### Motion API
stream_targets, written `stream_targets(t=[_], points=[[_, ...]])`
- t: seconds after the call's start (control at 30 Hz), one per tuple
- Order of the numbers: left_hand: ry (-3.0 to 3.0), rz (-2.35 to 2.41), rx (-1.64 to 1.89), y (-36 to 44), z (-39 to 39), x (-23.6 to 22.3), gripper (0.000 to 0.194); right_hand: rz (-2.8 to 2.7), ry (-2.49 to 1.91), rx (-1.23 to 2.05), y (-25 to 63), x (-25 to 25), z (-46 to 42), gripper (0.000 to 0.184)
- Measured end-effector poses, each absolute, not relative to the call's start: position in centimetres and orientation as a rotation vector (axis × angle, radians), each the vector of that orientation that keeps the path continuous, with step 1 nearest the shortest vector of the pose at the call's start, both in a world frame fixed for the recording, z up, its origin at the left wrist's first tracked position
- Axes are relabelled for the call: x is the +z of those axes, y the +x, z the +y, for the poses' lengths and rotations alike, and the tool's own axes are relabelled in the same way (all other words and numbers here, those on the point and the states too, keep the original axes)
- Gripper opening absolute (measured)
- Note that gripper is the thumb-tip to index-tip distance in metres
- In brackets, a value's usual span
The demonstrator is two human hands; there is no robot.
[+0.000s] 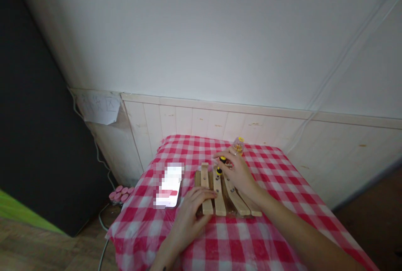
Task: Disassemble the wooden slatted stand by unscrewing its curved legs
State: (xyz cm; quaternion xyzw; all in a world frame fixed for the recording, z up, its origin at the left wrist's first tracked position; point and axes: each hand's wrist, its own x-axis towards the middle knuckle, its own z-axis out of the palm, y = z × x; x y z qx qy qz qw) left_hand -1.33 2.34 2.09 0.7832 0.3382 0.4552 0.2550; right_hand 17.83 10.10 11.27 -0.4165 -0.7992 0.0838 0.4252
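Note:
My right hand (240, 172) grips a small black-and-yellow screwdriver (219, 171) by its handle. The screwdriver stands upright, its lower end at a screw on a pale curved wooden slat (220, 204). My left hand (190, 210) lies with fingers stretched over the lower part of the leftmost wooden slat (204, 174), fingertips near the slat beside it. Several such slats lie side by side on a brown wooden board (197, 177), with dark screws or holes in them. My right hand and forearm partly cover the slats on the right.
Behind my right hand stands a clear jar (238, 145) with a yellow top and small yellowish contents. A lit phone (171, 185) lies to the left on the red-and-white checked tablecloth (141, 220). Pink round items (121, 193) and a cable (103, 220) are beyond the table's left edge.

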Motion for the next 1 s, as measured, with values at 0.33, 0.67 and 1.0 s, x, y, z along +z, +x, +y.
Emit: stream_targets(t=[0.33,0.67,1.0], points=[[2.137,0.919,1.24,-1.3,2.3,2.1,0.043,-2.289,-0.95,0.108,19.4,12.1,10.1,0.042],[2.122,0.902,1.206,-1.5,2.3,2.2,0.045,-2.205,-1.179,0.137,19.0,12.7,9.6,0.021],[2.142,0.915,1.211,-1.4,2.3,2.3,0.039,-2.48,-1.036,0.103,20.1,14.0,10.2,0.04]])
